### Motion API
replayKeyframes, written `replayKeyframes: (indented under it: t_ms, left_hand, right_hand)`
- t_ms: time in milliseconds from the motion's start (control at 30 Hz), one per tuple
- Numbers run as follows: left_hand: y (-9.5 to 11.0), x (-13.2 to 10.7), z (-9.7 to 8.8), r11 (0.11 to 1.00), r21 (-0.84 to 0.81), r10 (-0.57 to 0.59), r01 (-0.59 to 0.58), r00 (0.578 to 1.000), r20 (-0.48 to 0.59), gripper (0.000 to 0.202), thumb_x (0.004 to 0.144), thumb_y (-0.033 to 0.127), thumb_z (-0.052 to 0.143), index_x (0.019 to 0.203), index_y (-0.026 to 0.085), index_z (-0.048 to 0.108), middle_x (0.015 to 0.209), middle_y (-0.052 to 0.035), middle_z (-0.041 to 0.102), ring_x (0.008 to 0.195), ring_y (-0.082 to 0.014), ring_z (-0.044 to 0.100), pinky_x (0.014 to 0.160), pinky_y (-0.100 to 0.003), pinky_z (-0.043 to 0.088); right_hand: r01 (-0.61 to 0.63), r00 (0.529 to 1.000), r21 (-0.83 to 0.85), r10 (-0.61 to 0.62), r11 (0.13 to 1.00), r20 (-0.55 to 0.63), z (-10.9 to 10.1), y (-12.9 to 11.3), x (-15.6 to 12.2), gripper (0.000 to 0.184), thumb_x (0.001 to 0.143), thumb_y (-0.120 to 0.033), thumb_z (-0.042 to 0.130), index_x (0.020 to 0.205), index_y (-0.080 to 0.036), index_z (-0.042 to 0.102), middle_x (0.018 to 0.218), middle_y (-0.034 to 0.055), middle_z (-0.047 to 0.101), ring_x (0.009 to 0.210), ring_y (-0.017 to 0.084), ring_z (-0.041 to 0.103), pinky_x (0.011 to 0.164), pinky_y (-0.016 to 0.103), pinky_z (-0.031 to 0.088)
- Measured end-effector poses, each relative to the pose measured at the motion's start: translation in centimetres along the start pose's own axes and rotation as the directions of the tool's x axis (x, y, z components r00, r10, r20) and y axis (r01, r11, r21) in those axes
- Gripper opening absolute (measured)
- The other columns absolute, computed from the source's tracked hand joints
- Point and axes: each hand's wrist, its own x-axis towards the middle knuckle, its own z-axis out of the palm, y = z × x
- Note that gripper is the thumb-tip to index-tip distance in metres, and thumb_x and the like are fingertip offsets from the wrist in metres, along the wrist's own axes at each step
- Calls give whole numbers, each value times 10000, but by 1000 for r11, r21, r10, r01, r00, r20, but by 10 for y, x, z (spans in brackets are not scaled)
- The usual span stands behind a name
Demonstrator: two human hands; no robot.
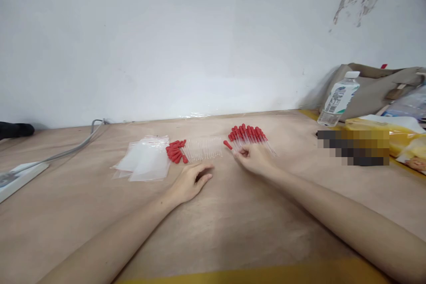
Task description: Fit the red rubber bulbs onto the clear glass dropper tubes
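Observation:
My right hand [254,158] pinches a dropper [228,144] whose red bulb points up and to the left; its clear tube is mostly hidden by the fingers. Just behind that hand lies a row of droppers [248,133], red bulbs toward the wall and clear tubes toward me. My left hand [191,182] rests on the table with thumb and fingers apart, holding nothing. Beyond it are a small heap of loose red rubber bulbs [175,151] and a row of thin clear tubes [203,148]. Clear zip bags [149,162] lie overlapped left of the bulbs.
Brown paper [233,230] covers the table up to the white wall. A grey cable [78,146] runs to a white box [23,179] at left. On the right stand a water bottle [339,98] and a beige bag [369,88], with yellow packages [376,126] nearby.

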Motion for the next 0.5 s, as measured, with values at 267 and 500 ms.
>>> replayKeyframes:
  t_ms: [267, 500]
  left_hand:
    - [-3, 1, 1, 998, 1, 60, -61, 993, 103, 305, 870, 289, 433, 1125, 209, 578, 1135, -38, 609, 1108, -173, 517, 960, -360, 409]
    - [-4, 1, 1, 997, -6, 73, -73, 993, 90, 298, 864, 280, 443, 1118, 213, 584, 1132, -45, 609, 1095, -184, 530, 948, -376, 422]
  right_hand:
    - [-124, 992, -255, 113, 959, -58, 27, -10, 48, 343, 817, -356, 384, 662, -169, 627, 708, 77, 654, 731, 215, 582, 804, 404, 244]
    - [-167, 986, -340, 163, 925, -40, 39, -15, 59, 324, 806, -318, 382, 770, -123, 638, 800, 143, 659, 772, 245, 587, 833, 440, 209]
